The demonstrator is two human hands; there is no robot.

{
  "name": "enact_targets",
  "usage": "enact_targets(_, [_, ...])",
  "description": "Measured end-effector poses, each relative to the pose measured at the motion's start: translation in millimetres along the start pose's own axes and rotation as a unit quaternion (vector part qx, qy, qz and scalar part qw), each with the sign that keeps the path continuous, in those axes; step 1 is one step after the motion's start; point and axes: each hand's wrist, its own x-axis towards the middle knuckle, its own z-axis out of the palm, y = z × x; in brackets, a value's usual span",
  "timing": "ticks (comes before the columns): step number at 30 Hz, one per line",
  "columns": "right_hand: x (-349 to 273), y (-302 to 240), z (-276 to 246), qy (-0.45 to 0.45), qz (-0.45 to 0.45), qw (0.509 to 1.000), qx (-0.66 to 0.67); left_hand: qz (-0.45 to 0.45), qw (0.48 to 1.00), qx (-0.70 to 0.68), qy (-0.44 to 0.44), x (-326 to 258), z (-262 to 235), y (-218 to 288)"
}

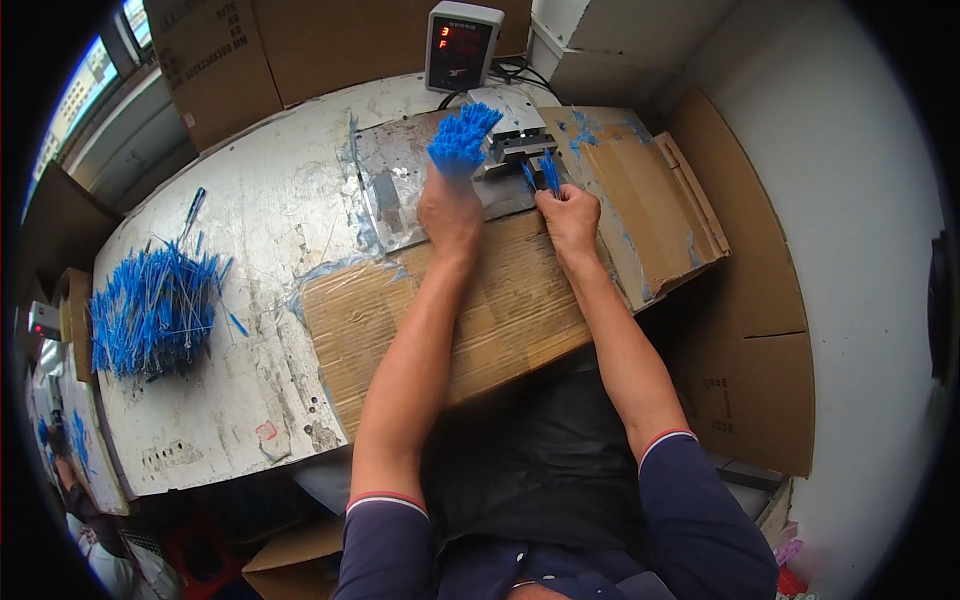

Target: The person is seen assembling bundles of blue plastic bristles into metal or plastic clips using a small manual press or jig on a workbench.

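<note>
- The left hand point(450, 212) is closed in a fist around a bunch of blue strips point(463, 137), thin plastic pieces packed tight in the grasp and fanning out into a bristly tuft above the knuckles.
- The tuft is bright blue; its upper ends are slightly blurred, so single strips are hard to pick out there.
- The right hand point(568, 217) sits just beside the left one, its fingers pinched together on a few blue strips point(548, 172) that stick up from the grip.
- Those few strips reach to a small metal fixture point(518, 146), which lies just beyond both grips; whether they touch it cannot be told.
- Under and beyond the fixture lies a scratched metal plate point(395, 185), just to the left of the left fist.
- Below both wrists is a sheet of worn cardboard point(490, 310), taped with blue at its edges, on the worktable point(250, 250).
- Well beyond the grips stands a grey box with a red digital display point(460, 45).
- Far to the left of the left hand lies a large loose pile of blue strips point(152, 312), of the same colour, spread on the table near its edge.
</note>
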Motion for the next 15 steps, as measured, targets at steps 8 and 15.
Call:
enact_targets(8, [2,5,-1,-0.028,0.013,0.998,0.049,0.104,0.992,0.063,-0.012,-3,-2,6])
enact_targets(15, [-7,0,-16,-0.077,0.072,0.972,0.209,0.127,0.980,0.111,-0.100,-3,-3,3])
